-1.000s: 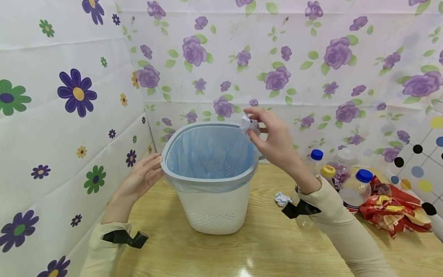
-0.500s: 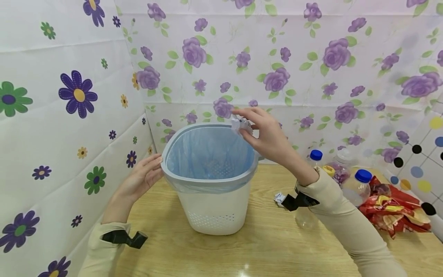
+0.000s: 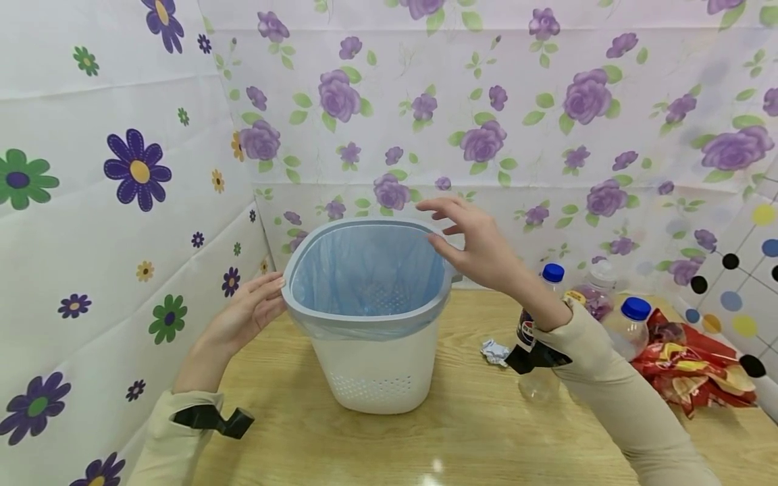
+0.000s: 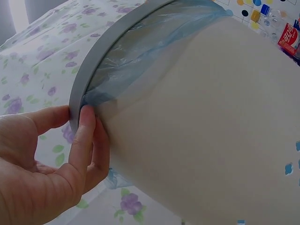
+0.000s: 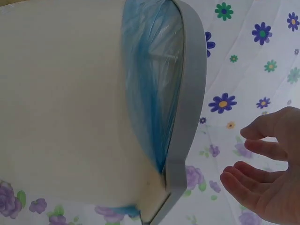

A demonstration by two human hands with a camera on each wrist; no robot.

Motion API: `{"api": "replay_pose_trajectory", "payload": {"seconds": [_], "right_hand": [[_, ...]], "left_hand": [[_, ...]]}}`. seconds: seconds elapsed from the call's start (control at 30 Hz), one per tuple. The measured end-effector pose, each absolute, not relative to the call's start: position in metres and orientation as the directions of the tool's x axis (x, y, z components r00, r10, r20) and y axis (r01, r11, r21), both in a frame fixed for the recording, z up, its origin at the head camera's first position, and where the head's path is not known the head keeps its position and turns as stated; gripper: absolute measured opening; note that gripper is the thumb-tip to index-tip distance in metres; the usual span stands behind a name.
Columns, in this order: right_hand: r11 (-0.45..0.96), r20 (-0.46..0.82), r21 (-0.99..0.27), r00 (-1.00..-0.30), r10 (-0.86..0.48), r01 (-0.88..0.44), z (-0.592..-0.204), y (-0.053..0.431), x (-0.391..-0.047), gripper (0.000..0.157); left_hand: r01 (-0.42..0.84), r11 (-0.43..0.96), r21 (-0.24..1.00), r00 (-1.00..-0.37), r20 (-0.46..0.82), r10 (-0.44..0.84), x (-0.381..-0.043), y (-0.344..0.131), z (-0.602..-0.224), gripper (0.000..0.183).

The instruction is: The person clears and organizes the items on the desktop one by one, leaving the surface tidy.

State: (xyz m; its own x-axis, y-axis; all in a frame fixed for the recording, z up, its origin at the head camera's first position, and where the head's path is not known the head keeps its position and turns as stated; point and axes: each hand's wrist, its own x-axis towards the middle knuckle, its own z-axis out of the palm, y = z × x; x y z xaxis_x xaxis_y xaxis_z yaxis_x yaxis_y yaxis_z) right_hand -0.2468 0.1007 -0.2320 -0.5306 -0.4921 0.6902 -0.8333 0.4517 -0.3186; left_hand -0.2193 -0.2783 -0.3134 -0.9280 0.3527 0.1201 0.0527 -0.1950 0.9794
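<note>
A white trash bin [image 3: 379, 371] with a grey rim and a blue liner bag [image 3: 365, 270] stands upright on the wooden table. My left hand [image 3: 243, 314] holds the bin's left rim; the left wrist view shows thumb and fingers pinching the rim [image 4: 89, 70]. Over the bin's right back edge, my right hand [image 3: 477, 246] is raised, fingers spread and loosely bent around nothing. In the right wrist view, that hand [image 5: 267, 164] is apart from the rim. One crumpled paper ball [image 3: 495, 352] lies on the table right of the bin. Part of the bin's inside is hidden.
Right of the bin, several plastic bottles with caps, one blue-capped bottle [image 3: 629, 327] among them, stand partly behind my right forearm. Red snack wrappers [image 3: 693, 368] lie at the far right. Flowered sheets [image 3: 340, 155] hang behind and to the left.
My right hand moved left over the bin's rim and let go of the crumpled paper ball it held; the ball is out of sight. My left hand stayed on the rim.
</note>
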Motion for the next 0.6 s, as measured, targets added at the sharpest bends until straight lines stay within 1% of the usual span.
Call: {"api": "replay_pose_trajectory", "payload": {"seconds": [0.13, 0.3, 0.47, 0.6], "right_hand": [[0.499, 0.706, -0.381, -0.593, -0.386, -0.778, -0.241, 0.113, -0.249, 0.037], [0.553, 0.673, -0.48, -0.69, -0.265, -0.681, -0.257, 0.129, -0.252, 0.034], [0.624, 0.601, -0.509, -0.764, -0.234, -0.593, -0.283, 0.141, -0.259, 0.033], [0.671, 0.505, -0.53, -0.829, -0.241, -0.518, -0.305, 0.147, -0.264, 0.034]], "left_hand": [[0.062, -0.186, 0.981, -0.927, 0.125, 0.354, -0.219, -0.278, -0.314, 0.023], [0.066, -0.183, 0.981, -0.925, 0.129, 0.358, -0.22, -0.278, -0.314, 0.023], [0.058, -0.192, 0.98, -0.925, 0.125, 0.359, -0.22, -0.278, -0.315, 0.023], [0.048, -0.194, 0.98, -0.927, 0.116, 0.356, -0.22, -0.278, -0.314, 0.022]]}}
